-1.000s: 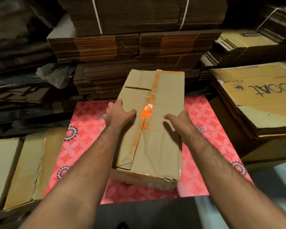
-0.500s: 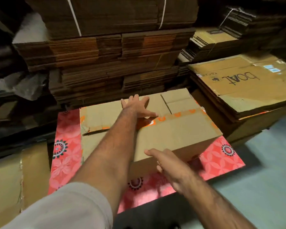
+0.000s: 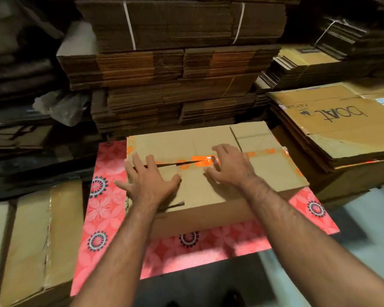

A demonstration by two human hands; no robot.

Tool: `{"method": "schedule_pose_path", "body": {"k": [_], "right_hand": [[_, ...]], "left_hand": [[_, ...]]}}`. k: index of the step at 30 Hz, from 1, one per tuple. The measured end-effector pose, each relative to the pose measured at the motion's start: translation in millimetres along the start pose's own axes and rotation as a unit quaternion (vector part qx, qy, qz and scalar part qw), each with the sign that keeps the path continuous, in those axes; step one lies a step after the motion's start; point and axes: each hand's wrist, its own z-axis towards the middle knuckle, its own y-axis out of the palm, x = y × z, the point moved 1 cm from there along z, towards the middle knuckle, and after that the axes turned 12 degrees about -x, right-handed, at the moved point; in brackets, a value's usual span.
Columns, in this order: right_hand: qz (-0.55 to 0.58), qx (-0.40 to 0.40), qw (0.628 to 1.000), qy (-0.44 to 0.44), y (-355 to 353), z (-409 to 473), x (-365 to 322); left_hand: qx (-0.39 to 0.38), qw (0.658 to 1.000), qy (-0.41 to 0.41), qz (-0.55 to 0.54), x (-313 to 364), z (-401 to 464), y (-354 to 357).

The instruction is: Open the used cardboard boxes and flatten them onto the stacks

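Cardboard box [image 3: 208,173] lies on its side on a pink flowered sheet [image 3: 102,209], directly under both hands, with the banded stacks of flattened board [image 3: 175,69] beyond the fingertips. Left hand [image 3: 150,182] rests flat on the top panel with its grip spread, fingers fanned toward the near-left end of the seam. Right hand [image 3: 228,167] sits just right of it, its grip loosely spread too, fingertips touching the orange tape [image 3: 200,162] along the seam. Between the two hands the tape is already split into a dark slit, while to the right of the right hand it looks intact.

To do this step well, I judge the fingers should work into that slit and pull the flaps apart along the seam, rather than press down on the panel, which would only crush it. Holding one flap down with the left hand while the right lifts and tears rightward seems sensible. A second stack marked "boat" [image 3: 341,120], right of the right hand, looks like a possible landing place.
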Motion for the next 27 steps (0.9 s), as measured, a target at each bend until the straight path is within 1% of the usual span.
{"method": "schedule_pose_path", "body": {"k": [2,4,7,12,15,16,20,23,27], "right_hand": [[0.007,-0.012,1.0,-0.018,14.3,5.4,7.9],[0.015,0.005,1.0,-0.027,30.3,3.0,14.1],[-0.007,0.011,1.0,-0.02,49.7,-3.7,21.3],[-0.006,0.029,1.0,-0.007,58.6,-20.1,37.1],[-0.004,0.036,0.999,-0.015,58.2,-14.2,43.1],[-0.001,0.045,0.998,-0.033,56.0,-8.9,43.3],[-0.003,0.056,0.984,-0.171,41.7,25.6,32.1],[-0.035,0.062,0.978,-0.198,37.2,48.8,18.7],[-0.118,0.077,0.966,-0.219,47.0,58.7,11.4]], "left_hand": [[-0.009,1.0,-0.009,-0.005,-5.9,-11.9,6.1],[0.006,1.0,-0.013,0.007,-4.5,-18.4,13.3],[0.014,0.999,-0.029,0.04,1.2,-21.5,21.4],[0.008,0.998,-0.033,0.057,14.2,-30.7,28.7],[0.001,0.998,-0.044,0.052,24.3,-32.5,30.5],[0.005,0.998,-0.046,0.046,26.0,-32.5,30.5],[0.055,0.997,-0.049,0.028,25.4,-35.0,32.5],[0.095,0.994,-0.048,0.034,27.7,-38.0,34.5],[0.107,0.992,-0.051,0.05,28.1,-34.9,34.1]]}}
